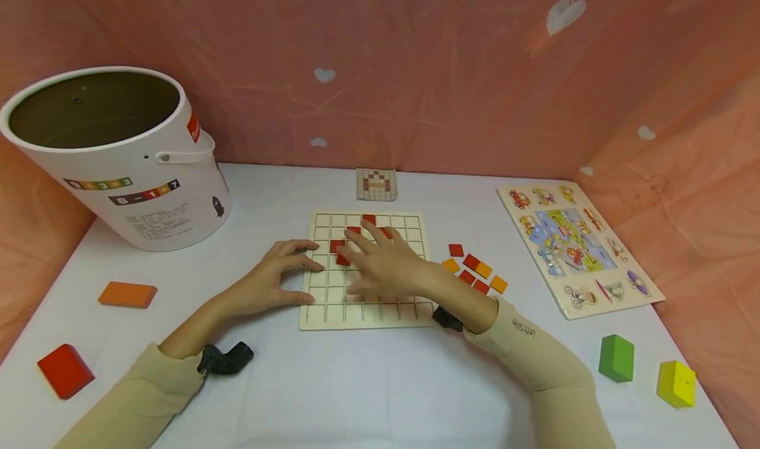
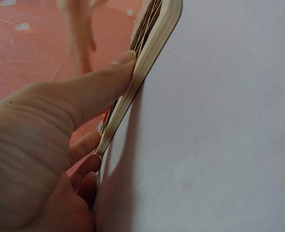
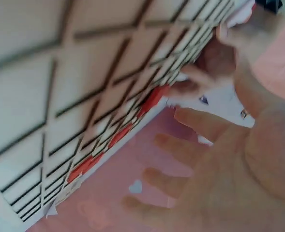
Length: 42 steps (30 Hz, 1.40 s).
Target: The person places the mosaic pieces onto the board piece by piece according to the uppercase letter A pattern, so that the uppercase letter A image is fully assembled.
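A pale wooden grid board (image 1: 368,316) lies flat on the white table, with several red square tiles (image 1: 336,246) in cells of its upper half. Along the board's left edge rests my left hand (image 1: 270,274); its thumb touches the rim in the left wrist view and the fingers are extended. Over the middle of the board spreads my right hand (image 1: 386,268), fingers apart and no tile seen in them. It hides part of the grid. To the right of the board lie several loose red and orange tiles (image 1: 471,262). Behind it is a small pattern card (image 1: 376,185).
A large white bucket (image 1: 172,218) stands at the back left. An orange block (image 1: 127,295) and a red block (image 1: 65,371) lie on the left. A picture puzzle board (image 1: 558,297), a green block (image 1: 616,358) and a yellow block (image 1: 676,384) are on the right.
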Available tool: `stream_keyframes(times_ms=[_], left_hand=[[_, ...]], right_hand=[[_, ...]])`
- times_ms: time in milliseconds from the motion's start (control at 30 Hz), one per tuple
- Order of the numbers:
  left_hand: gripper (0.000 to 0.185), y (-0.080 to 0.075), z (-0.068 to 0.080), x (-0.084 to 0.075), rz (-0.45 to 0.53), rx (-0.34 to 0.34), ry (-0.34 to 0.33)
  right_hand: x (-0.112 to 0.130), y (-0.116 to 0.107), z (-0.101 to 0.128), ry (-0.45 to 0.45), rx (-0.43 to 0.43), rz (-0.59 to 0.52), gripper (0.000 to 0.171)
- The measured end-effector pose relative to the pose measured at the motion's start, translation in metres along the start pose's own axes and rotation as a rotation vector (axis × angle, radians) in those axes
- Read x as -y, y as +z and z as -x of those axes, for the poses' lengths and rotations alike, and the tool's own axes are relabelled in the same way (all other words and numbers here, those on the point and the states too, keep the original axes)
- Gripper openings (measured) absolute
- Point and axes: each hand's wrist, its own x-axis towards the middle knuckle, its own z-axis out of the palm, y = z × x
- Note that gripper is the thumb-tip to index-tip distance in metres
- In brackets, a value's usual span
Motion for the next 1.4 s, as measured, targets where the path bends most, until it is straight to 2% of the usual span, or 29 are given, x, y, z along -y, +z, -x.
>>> stream_keyframes(times_ms=[100, 200, 533, 767, 900, 1000, 1133, 1267, 1400], left_hand=[[0.047, 0.000, 0.000, -0.002, -0.004, -0.002, -0.004], [0.046, -0.001, 0.000, -0.003, -0.003, 0.000, -0.012], [0.048, 0.000, 0.000, -0.001, -0.016, 0.006, -0.021], [0.048, 0.000, 0.001, 0.001, -0.008, 0.005, -0.016], [0.047, 0.001, 0.000, 0.001, -0.001, 0.007, -0.021], [0.047, 0.002, -0.001, 0.000, -0.004, 0.007, -0.023], [0.048, 0.002, -0.002, -0.002, -0.009, 0.004, -0.024], [0.048, 0.002, -0.002, -0.002, -0.015, -0.002, -0.028], [0.048, 0.001, -0.001, 0.000, -0.018, -0.002, -0.028]], right_hand=[[0.006, 0.007, 0.010, 0.017, 0.064, 0.015, 0.082], [0.008, 0.012, 0.014, 0.016, 0.086, 0.009, 0.086], [0.007, 0.014, 0.011, -0.036, 0.106, -0.005, 0.084], [0.008, 0.015, 0.004, -0.052, 0.111, -0.042, 0.084], [0.002, 0.014, 0.005, -0.070, 0.109, -0.090, 0.078], [-0.011, 0.011, 0.014, -0.082, 0.068, -0.212, 0.071], [-0.045, 0.009, 0.033, -0.063, -0.072, -0.427, 0.063], [-0.087, 0.010, 0.056, 0.031, -0.201, -0.604, 0.051], [-0.123, 0.015, 0.076, 0.153, -0.248, -0.657, 0.041]])
